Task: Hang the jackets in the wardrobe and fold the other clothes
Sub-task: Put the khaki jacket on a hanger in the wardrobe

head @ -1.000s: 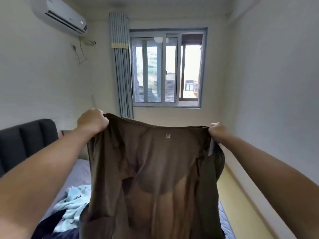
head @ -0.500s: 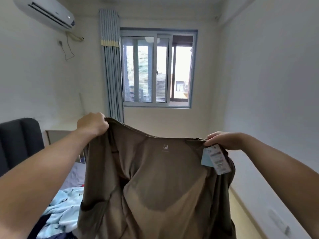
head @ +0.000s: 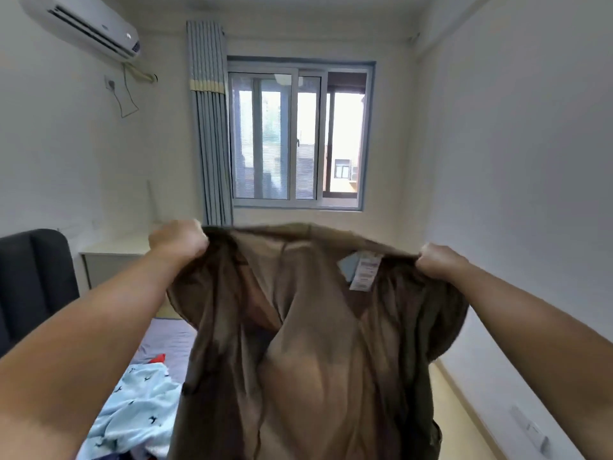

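A thin brown shirt (head: 311,353) hangs in the air in front of me, held up by its top edge. My left hand (head: 177,239) grips the top left corner in a fist. My right hand (head: 438,262) grips the top right corner the same way. A white and blue paper tag (head: 361,270) dangles near the top edge, left of my right hand. The shirt's lower part drops out of the frame and hides much of the bed behind it.
A bed with a lilac sheet (head: 169,336) and dark headboard (head: 30,280) lies at left, with a light blue patterned garment (head: 132,410) heaped on it. A pale nightstand (head: 109,260) stands by the headboard. Window (head: 298,137) and curtain (head: 210,127) are ahead, yellow floor (head: 464,426) at right.
The shirt has been shaken and its top edge now sags and folds towards me. My right hand has closed into a fist on the corner, and the tag has shifted left.
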Tool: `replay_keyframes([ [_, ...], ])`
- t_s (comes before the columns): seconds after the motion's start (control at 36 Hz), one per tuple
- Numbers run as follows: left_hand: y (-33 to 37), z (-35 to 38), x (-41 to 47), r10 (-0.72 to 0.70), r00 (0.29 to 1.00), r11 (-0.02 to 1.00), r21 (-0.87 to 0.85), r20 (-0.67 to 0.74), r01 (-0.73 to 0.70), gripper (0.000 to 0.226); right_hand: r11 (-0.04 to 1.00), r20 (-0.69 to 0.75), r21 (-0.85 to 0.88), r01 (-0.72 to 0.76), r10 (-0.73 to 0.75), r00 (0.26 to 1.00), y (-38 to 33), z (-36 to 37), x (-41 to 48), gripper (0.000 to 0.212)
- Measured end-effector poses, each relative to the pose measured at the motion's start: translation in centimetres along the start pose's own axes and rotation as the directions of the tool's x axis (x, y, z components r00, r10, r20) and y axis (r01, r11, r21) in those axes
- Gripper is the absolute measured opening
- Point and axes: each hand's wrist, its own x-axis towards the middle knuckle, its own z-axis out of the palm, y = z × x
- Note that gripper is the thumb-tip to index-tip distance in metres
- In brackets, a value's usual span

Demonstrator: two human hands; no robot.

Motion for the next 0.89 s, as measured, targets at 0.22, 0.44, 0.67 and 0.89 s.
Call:
replay_keyframes([
  [0.22,0.2,4.4,-4.7,-0.012,0.906,0.900,-0.391,0.422,0.193,0.025,0.644,0.354,0.692,-0.325,0.089,0.931,1.4,5.4,-4.7,0.020],
  [0.44,1.8,2.1,-10.1,0.200,0.783,-0.034,-0.794,0.589,0.606,0.030,-0.201,0.463,0.840,-0.505,-0.220,0.859,0.7,2.6,-9.2,0.025],
  [0.67,5.2,4.0,-9.0,0.062,0.867,-0.092,-0.862,0.494,0.498,0.021,-0.126,0.449,0.868,-0.481,-0.217,0.867,-2.7,3.0,-5.4,0.025],
  [0.89,9.2,21.2,-7.6,0.237,0.695,0.486,-0.702,0.679,0.521,0.072,0.358,0.486,0.845,-0.397,-0.205,0.850,-5.5,18.1,1.0,0.060],
])
